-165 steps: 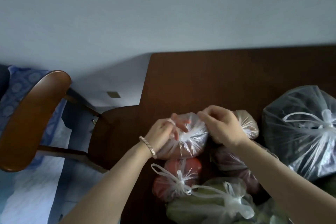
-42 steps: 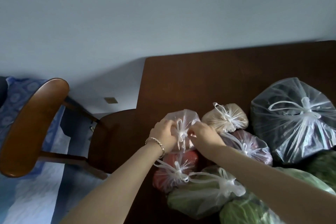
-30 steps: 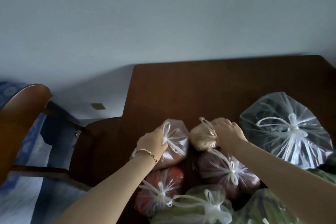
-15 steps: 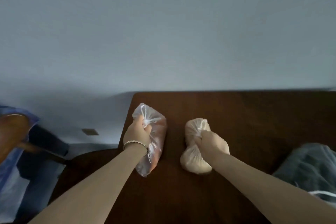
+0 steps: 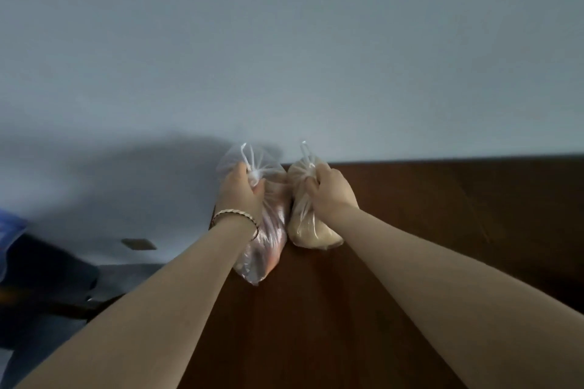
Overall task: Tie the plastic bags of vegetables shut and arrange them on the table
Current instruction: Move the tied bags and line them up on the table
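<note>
At table [image 5: 442, 230] far-left corner: 2 tied bags [image 5: 271, 230], one per hand [image 5: 240, 196].

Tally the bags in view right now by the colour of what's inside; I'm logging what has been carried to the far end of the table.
Reddish-orange contents: 1, the clear bag gripped at its knot by the left hand
Beige contents: 1, the tan bag gripped at its knot by the right hand
Total: 2 bags, both tied, side by side over the table
</note>
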Tool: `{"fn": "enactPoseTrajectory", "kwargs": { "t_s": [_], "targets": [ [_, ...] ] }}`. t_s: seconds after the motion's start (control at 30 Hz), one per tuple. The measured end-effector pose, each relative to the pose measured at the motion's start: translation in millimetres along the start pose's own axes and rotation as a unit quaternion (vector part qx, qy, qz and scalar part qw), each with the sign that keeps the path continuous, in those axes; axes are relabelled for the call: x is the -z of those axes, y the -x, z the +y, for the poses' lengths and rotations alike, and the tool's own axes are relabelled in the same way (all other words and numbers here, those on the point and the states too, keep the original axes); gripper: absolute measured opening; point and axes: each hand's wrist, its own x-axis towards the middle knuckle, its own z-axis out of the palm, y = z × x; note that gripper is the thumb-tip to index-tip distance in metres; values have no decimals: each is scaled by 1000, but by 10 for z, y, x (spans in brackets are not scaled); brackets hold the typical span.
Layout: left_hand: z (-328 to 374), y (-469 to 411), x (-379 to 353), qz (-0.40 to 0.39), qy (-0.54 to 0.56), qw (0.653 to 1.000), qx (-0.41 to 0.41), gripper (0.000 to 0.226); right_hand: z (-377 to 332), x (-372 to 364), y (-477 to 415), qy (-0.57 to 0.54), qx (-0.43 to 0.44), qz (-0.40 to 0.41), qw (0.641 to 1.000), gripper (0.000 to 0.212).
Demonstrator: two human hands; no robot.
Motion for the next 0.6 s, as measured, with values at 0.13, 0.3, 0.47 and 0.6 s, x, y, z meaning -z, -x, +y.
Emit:
{"fn": "enactPoseTrajectory", "kwargs": {
  "t_s": [0.13,0.3,0.47,0.6],
  "targets": [
    [-76,225,-116,-7,-90,996,15,41,39,-44,6,-25,9,-20,999,18],
    [-132,961,-116,-33,-222,974,-26,85,184,210,622,-27,45,-71,996,27],
    [0,1712,51,-160,-284,939,-111,63,415,554,1577,54,44,-148,987,20],
    [123,2339,215,-289,-224,927,-85,31,558,804,2294,138,-1,-291,947,23]
  ]
}}
